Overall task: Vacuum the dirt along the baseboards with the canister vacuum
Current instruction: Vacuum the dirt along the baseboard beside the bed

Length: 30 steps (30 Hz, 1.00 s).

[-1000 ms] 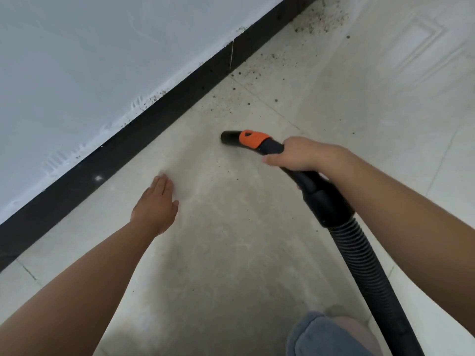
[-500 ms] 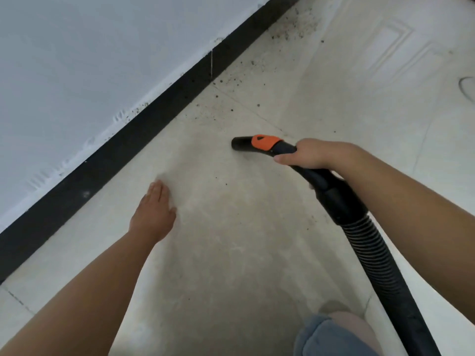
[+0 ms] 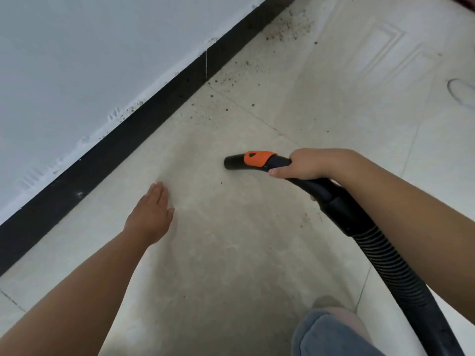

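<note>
Since a second ago the black vacuum nozzle with orange collar (image 3: 248, 162) has barely advanced; the view has crept forward along the black baseboard (image 3: 144, 129). Dark scattered dirt specks (image 3: 288, 28) remain ahead, uncollected. Right hand (image 3: 307, 164) grips the handle, nozzle low over pale floor tiles (image 3: 231, 253). Left hand (image 3: 150, 214) flat, fingers straight, on the floor.
</note>
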Tool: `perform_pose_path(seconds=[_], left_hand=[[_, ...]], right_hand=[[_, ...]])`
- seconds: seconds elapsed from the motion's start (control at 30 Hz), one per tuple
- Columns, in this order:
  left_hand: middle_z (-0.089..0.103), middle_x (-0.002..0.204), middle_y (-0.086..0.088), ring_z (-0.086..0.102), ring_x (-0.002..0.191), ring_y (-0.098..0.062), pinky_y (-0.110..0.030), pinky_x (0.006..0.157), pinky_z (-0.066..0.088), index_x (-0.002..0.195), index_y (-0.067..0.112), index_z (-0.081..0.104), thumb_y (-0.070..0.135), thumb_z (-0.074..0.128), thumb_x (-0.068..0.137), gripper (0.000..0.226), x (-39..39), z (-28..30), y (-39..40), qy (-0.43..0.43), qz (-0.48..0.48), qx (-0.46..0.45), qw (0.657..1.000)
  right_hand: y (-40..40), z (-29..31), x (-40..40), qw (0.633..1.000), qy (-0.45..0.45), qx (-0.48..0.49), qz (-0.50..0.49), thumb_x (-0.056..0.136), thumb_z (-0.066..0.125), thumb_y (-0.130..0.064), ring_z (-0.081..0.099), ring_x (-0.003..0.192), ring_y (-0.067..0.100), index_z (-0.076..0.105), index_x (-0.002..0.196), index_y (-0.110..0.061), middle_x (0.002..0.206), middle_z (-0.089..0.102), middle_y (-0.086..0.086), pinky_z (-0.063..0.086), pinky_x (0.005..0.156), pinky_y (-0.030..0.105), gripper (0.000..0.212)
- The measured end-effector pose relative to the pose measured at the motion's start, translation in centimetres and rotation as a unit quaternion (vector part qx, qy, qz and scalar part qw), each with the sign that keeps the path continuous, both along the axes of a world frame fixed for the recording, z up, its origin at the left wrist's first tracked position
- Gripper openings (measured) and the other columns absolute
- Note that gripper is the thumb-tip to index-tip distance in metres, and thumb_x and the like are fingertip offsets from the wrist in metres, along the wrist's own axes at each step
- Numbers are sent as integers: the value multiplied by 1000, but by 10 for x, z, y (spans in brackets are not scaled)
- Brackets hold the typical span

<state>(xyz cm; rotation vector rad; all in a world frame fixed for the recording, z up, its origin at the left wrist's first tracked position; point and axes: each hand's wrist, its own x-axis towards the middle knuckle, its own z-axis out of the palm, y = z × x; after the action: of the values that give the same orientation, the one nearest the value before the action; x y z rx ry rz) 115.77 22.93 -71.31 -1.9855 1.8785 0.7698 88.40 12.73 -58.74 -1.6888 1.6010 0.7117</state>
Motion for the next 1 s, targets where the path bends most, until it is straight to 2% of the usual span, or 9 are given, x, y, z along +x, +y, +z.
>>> perform_pose_path(seconds=[0.13,0.23,0.37,0.53,0.67,0.73,0.83,0.9,1.0], left_hand=[[-12,158,-9,-9,147,-19,-28,118,0,150,4,-5,31,21,103,60,0,10,-8,-33,-54,3,998],[-13,158,-9,-10,147,-19,-28,118,-1,149,3,-6,32,20,103,60,-4,12,-12,-47,-84,2,995],[-13,158,-11,-10,147,-20,-28,119,0,149,2,-6,30,17,103,59,-9,7,-6,-51,-84,11,995],[-10,158,-9,-9,147,-19,-31,120,2,150,4,-3,27,14,103,55,4,1,2,-80,2,-15,997],[-9,158,-8,-8,147,-19,-31,120,2,151,5,-1,27,15,103,54,17,4,2,-63,81,-19,995],[-7,159,-8,-7,147,-19,-32,120,3,150,5,0,26,17,103,55,21,5,4,-53,112,-20,992],[-7,159,-7,-6,147,-18,-32,120,4,151,5,1,27,18,103,55,33,4,12,-49,126,-13,991],[-7,159,-7,-6,147,-18,-32,120,4,151,5,1,27,18,103,55,41,1,18,-48,126,-4,991],[-7,159,-8,-6,147,-19,-31,120,4,150,4,2,28,18,103,55,47,-1,24,-40,116,-3,992]], right_hand=[[15,-5,8,999,-2,34,38,86,43,-64,56,60,16,48,75,-15,76,58,3,44,69,28,50],[22,-1,16,998,-8,43,51,89,41,-60,53,55,13,49,87,-10,74,55,2,42,56,24,50],[17,11,6,1000,3,12,21,90,41,-58,49,56,13,44,71,-12,70,52,3,38,55,25,49],[40,-3,22,996,-13,41,82,89,44,-57,49,64,17,49,88,-11,69,46,-2,36,67,26,46],[55,-11,53,989,-60,20,135,90,46,-54,48,76,23,45,76,-13,66,41,-2,33,52,23,44],[68,-14,67,983,-73,25,169,91,46,-53,48,76,23,45,75,-12,66,41,-2,30,51,20,44],[88,-19,81,974,-71,47,208,91,45,-52,47,76,23,40,69,-14,66,41,0,30,51,21,45],[80,-17,78,979,-65,39,190,92,45,-52,48,78,23,47,80,-10,73,46,4,33,55,28,43],[40,-15,59,994,-43,-26,102,92,45,-51,47,80,23,50,96,-9,89,49,9,33,61,27,43]])
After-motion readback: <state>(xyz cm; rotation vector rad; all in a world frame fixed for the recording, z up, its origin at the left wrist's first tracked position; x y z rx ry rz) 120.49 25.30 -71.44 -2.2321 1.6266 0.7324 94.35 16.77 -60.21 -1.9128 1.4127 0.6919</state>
